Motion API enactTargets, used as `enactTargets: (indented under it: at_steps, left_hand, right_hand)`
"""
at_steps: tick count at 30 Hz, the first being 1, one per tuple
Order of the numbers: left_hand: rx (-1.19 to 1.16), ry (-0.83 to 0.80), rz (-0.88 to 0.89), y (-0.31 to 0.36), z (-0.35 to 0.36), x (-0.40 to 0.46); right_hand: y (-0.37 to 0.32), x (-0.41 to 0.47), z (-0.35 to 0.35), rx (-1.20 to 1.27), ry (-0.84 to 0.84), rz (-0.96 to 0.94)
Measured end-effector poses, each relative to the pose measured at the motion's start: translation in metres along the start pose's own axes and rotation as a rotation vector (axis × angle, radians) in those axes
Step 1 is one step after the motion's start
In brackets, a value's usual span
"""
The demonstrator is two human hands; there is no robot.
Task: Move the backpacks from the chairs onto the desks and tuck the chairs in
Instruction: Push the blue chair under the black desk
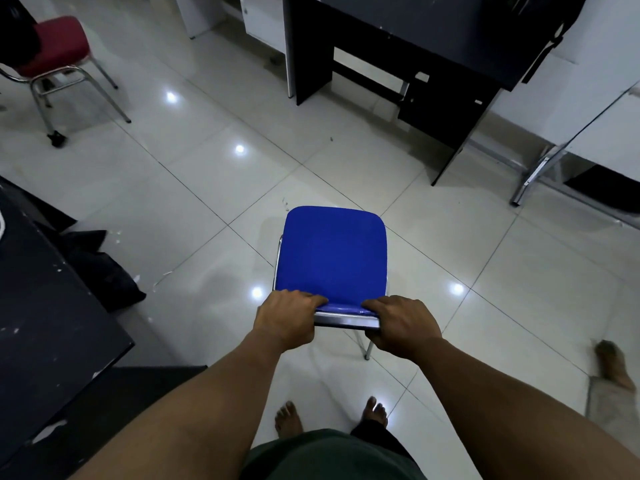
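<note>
Step in hand: tucking in a chair; the blue chair (332,258) carries no backpack, so its bag appears already dealt with.
Left hand (285,318): grips the near left corner of the blue seat, fingers (308,299) curled over the cushion edge.
Right hand (403,327): grips the near right corner, fingers curled round the cushion and the chrome rail below it.
Where the chair is: out on the tiled floor (207,174), well apart from the dark counter (450,39) ahead, its front edge turned toward the kneehole.
Next move calls for: a straight push forward with both hands, steering slightly right so the seat lines up between the counter's side panels; by my reading the legs need watching against the right panel.
Backpacks: one dark bag (554,26) on the far counter's right end with a strap hanging over the edge; a dark shape (15,39) beside the red chair (55,46), cut off by the frame, may be a second.
Chairs: two, one blue, one red.
Counters: two dark ones, the second (45,306) at near left.
Feet: two bare feet of the person; another foot (613,365) at right.
</note>
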State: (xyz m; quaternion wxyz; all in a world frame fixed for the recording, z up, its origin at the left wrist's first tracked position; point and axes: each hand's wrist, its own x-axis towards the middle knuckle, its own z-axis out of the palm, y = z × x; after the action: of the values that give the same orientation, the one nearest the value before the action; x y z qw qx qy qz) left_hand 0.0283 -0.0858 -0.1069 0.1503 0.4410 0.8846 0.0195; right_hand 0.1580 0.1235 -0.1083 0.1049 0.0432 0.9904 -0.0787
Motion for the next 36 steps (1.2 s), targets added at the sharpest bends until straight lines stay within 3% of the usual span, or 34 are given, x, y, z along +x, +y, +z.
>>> enactTargets:
  at_steps: [22,36]
  left_hand:
    - [-0.015,0.057,-0.177,0.018,-0.013,0.096]
    - [0.055,0.226,-0.196,0.01,-0.034,0.143]
  right_hand:
    - [0.098,0.088,-0.031,-0.057,0.04,-0.228]
    - [0.138,0.152,-0.046,-0.072,0.071,-0.346]
